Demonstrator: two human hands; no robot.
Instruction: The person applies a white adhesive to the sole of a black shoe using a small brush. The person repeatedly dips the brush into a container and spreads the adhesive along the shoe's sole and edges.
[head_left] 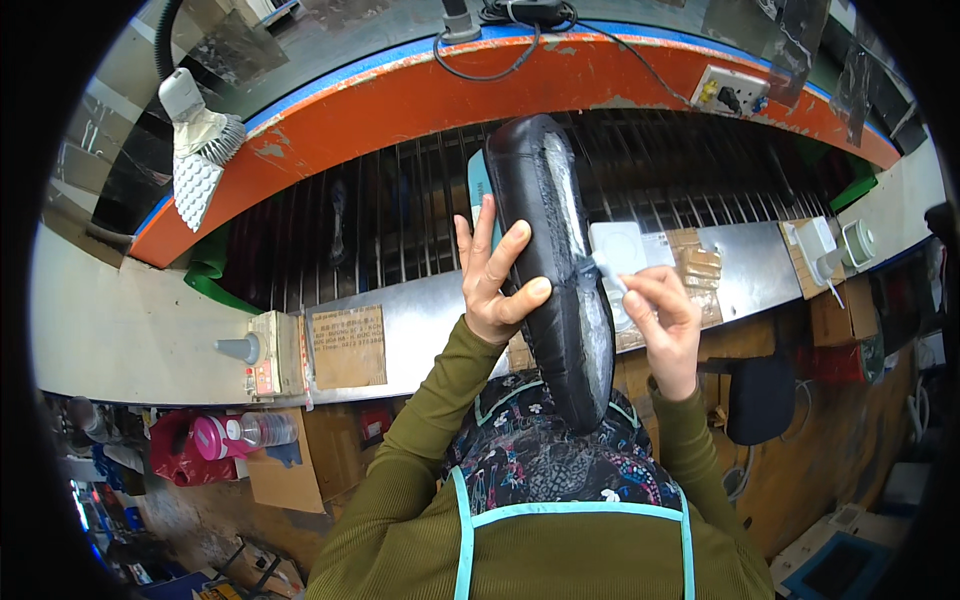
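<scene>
In front of my body a black shoe upper (pixel 515 185) is tipped on its side, with a teal shoe last (pixel 480 190) showing along its left edge. Its underside, with a whitish, rough strip (pixel 563 190), faces right. My left hand (pixel 495 285) grips the upper from the left, thumb and fingertips against the black side. Pinched in my right hand (pixel 662 320) is a small brush (pixel 612 278) with a pale handle. The brush's dark tip touches the whitish underside near the middle. The lower end of the upper rests close to my patterned apron (pixel 560 465).
Beyond my hands runs a rack of metal bars (pixel 410 200) below an orange ledge (pixel 350 150). Brown cardboard (pixel 347 345) and a white square dish (pixel 617 240) lie on the metal bench edge. A lamp (pixel 197 150) hangs at left; a black stool (pixel 762 400) stands at right.
</scene>
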